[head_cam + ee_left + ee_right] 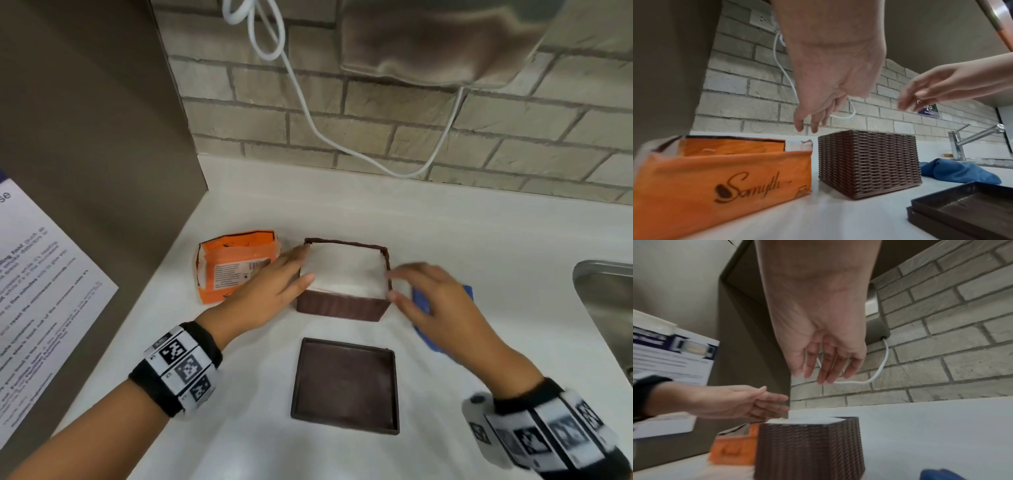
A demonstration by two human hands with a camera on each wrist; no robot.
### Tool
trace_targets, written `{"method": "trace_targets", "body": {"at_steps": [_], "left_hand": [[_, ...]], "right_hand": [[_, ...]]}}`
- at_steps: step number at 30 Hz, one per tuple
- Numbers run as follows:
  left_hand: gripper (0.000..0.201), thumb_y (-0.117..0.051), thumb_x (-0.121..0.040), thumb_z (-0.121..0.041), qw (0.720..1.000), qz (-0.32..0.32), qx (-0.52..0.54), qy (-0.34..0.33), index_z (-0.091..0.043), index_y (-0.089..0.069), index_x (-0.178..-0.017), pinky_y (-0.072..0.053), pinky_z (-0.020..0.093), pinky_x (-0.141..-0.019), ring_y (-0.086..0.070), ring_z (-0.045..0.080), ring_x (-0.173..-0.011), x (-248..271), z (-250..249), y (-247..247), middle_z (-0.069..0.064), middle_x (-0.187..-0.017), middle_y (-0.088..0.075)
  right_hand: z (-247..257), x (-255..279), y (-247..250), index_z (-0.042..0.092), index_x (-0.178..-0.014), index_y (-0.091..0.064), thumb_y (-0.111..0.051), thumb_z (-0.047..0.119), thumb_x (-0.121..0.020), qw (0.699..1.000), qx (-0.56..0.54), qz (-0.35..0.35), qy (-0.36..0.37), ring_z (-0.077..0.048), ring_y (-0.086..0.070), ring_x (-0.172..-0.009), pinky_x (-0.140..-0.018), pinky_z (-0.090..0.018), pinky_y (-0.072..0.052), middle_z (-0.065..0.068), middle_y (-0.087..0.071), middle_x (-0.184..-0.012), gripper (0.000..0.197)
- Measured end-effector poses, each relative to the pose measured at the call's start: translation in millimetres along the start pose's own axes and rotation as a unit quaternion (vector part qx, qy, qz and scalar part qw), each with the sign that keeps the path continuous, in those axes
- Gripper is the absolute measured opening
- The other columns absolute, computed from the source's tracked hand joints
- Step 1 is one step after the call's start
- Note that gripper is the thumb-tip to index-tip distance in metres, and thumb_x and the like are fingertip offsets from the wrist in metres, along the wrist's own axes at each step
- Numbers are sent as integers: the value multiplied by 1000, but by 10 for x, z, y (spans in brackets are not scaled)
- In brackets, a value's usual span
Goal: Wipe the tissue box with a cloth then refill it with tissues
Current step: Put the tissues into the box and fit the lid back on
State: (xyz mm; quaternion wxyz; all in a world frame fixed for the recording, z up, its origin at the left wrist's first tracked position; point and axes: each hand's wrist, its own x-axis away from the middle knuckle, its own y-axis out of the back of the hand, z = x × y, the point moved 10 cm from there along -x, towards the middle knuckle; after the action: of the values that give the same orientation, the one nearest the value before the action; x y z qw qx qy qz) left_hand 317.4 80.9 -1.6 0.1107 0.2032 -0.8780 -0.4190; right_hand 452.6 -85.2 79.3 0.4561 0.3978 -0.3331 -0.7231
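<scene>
The refill step seems almost done: the brown woven tissue box (343, 303) stands on the white counter (462, 233) with a white tissue stack (344, 269) filling it to the rim. The left hand (270, 291) and the right hand (433, 301) hover at either side of the box top, fingers relaxed, holding nothing. The blue cloth (960, 172) lies just right of the box, the orange tissue pack (233, 265) on its left. Probably next is to take the brown lid (346, 385), lying in front, and seat it squarely.
</scene>
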Motion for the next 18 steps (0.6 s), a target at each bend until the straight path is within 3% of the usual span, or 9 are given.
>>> {"method": "trace_targets", "body": {"at_steps": [3,5,6,9,11,13,15,18], "left_hand": [[71,-22,-93,-67,999,-30,32,6,-28,-23,-153,-23,45,-120,-25,11,-146,130,87,81,-6,-158,-30],[68,-26,-95,-62,998,-15,43,33,-26,-25,-152,-22,33,-119,-29,13,-144,228,127,51,-4,-156,-33],[66,-27,-94,-58,998,-8,49,42,-26,-25,-152,-22,27,-116,-30,12,-144,278,129,36,-4,-156,-34],[64,-29,-93,-53,997,4,64,43,-27,-25,-152,-21,23,-113,-28,4,-140,380,88,-12,-5,-155,-34],[64,-29,-93,-53,997,10,64,43,-28,-25,-152,-21,22,-112,-27,-1,-135,429,86,-35,-6,-153,-36],[64,-29,-92,-58,997,9,71,43,-32,-26,-151,-23,26,-115,-29,1,-138,458,120,-42,-8,-153,-37],[64,-27,-91,-68,996,-1,78,37,-39,-29,-148,-26,33,-118,-30,6,-143,474,132,4,-13,-153,-37],[49,-31,-92,-65,992,-28,119,20,-48,-43,-136,-31,19,-112,-40,-8,-133,490,21,153,-31,-139,-47]], "right_hand": [[199,561,-498,33,-104,-64,-50,68,-82,985,-2,168,30,-4,-56,-102,-86,-14,-43,10,-60,-112,43],[150,1017,-963,37,-100,-57,-37,79,-79,960,82,261,56,-9,-49,-107,-85,-18,-40,5,-57,-118,50],[110,1193,-1142,38,-97,-54,-39,80,-77,949,115,289,56,-11,-46,-110,-84,-18,-41,3,-56,-121,48],[119,1375,-1349,33,-86,-50,-71,61,-62,946,124,292,58,-17,-58,-108,-78,-24,-51,1,-59,-119,43],[181,1326,-1336,29,-78,-58,-80,48,-56,947,140,279,74,-13,-67,-97,-75,-25,-53,6,-65,-112,37],[287,1246,-1237,29,-73,-62,-71,44,-60,950,142,259,100,-6,-67,-88,-70,-22,-52,12,-66,-107,22],[351,1133,-1058,33,-78,-54,-59,45,-68,958,97,257,81,5,-59,-85,-68,-16,-49,17,-63,-106,16],[452,848,-614,39,-88,-42,-52,41,-82,976,-16,214,38,2,-53,-86,-74,-11,-42,22,-59,-100,12]]}}
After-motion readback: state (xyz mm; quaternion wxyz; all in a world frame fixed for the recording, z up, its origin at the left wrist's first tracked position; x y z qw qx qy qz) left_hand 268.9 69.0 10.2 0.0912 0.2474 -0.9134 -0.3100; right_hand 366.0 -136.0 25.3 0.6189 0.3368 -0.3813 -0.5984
